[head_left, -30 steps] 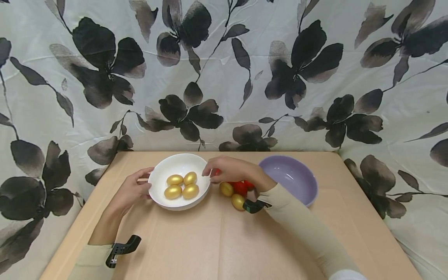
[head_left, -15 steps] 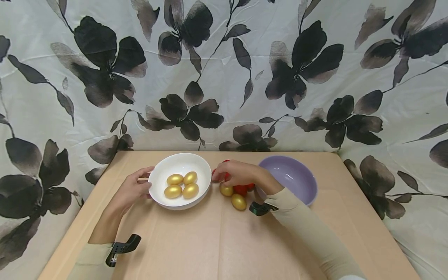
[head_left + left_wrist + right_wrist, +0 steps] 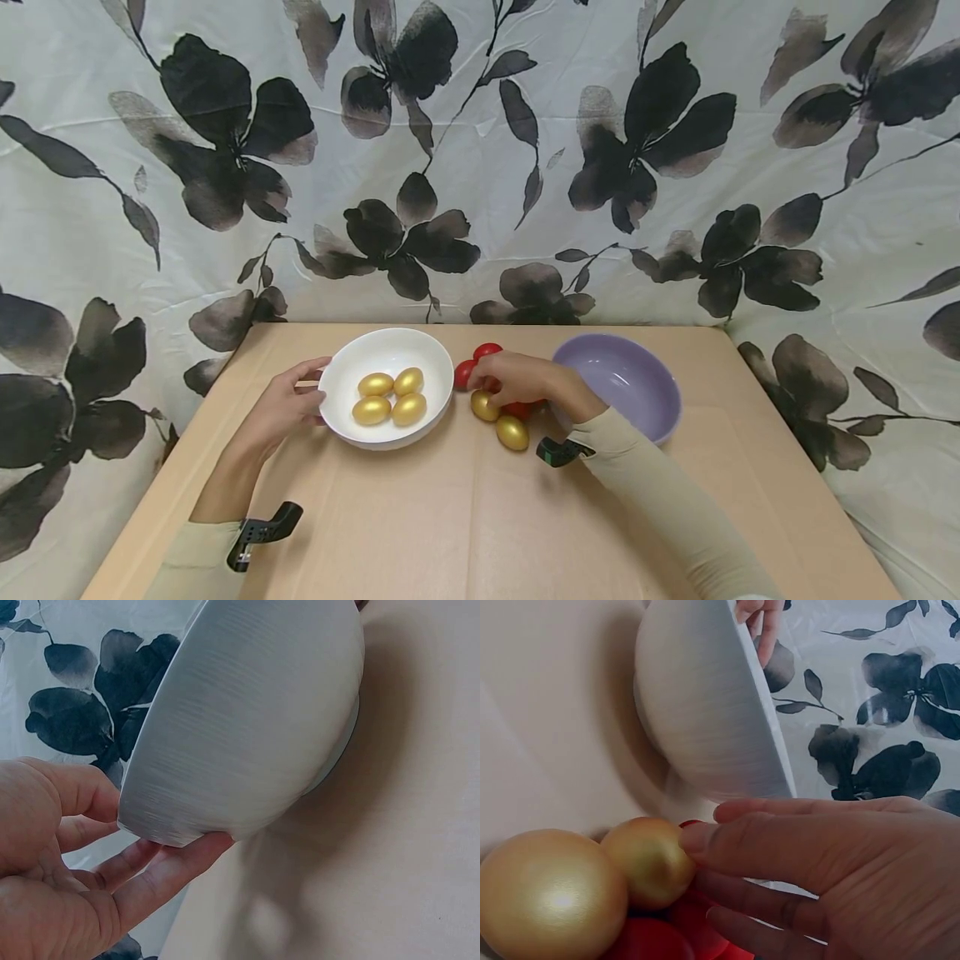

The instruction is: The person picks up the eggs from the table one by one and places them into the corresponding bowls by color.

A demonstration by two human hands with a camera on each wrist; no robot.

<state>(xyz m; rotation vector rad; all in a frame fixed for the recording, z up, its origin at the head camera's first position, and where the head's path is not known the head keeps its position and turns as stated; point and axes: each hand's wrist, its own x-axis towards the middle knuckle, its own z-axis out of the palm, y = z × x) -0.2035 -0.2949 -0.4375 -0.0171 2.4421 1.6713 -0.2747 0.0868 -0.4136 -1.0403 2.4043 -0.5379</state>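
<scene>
Head: right fingers (image 3: 485, 367) farther from white bowl (image 3: 386, 350).

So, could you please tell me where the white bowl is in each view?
Head: the white bowl left of centre, its inside showing.
Left wrist: the white bowl, upper middle, cut by the top edge.
Right wrist: the white bowl, upper middle, cut off likewise, above the right hand.
Shared landmark: the left hand, at the white bowl's rim in all three.

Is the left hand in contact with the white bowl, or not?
Touching: the left wrist view shows the left hand with fingers against the white bowl.
</scene>
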